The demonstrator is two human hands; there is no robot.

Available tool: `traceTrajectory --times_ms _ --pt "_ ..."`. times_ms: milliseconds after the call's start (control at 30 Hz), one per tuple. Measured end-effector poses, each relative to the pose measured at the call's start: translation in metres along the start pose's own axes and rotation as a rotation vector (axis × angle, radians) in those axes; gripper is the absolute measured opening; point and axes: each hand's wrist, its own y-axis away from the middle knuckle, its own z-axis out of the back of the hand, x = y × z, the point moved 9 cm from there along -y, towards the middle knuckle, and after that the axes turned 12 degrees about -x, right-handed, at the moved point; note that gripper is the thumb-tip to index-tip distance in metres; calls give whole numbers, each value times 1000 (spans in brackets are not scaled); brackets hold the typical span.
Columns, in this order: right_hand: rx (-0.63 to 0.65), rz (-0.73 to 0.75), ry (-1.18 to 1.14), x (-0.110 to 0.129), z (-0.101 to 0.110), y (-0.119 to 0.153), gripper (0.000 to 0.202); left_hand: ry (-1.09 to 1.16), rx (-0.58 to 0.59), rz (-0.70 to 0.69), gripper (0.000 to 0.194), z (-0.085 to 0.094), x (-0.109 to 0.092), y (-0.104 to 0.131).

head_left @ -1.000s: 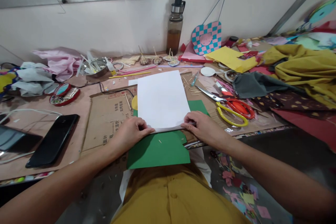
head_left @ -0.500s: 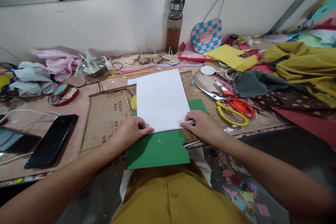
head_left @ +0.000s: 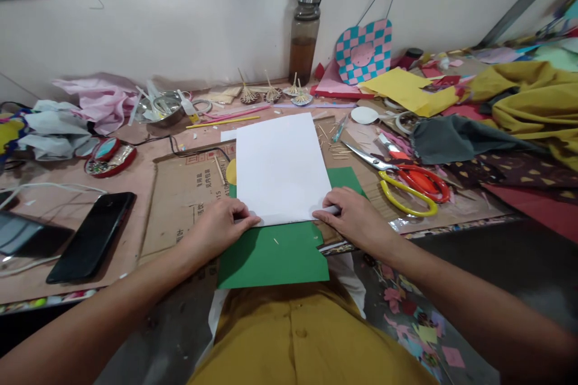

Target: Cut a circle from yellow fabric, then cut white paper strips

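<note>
Left hand [head_left: 220,219] and right hand [head_left: 354,216] are pinching white paper sheet [head_left: 282,168] by its near edge, grips narrow; it's overlapping green paper [head_left: 275,264].

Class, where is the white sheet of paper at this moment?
In the head view, the white sheet is near the centre, overlapping the green card, its near edge held by the left hand and the right hand.

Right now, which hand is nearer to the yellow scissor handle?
Right. The right hand holds the white paper at its near right corner, left of the yellow scissor handle; the left hand, at the near left corner, is farther left.
</note>
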Motion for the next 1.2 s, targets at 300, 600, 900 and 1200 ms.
traceTrajectory --times_ms 300,600,900,1200 --pt "3 26 -122 7 4 5 7 129 -86 -91 23 9 -3 7" --pt "26 103 -150 18 5 15 5 159 -74 -201 18 3 -10 16" --pt "92 -7 -181 9 -3 11 13 166 -51 -106 29 -1 -2 17" --pt "145 -73 -184 3 -7 2 17 131 -13 -19 34 -8 3 9"
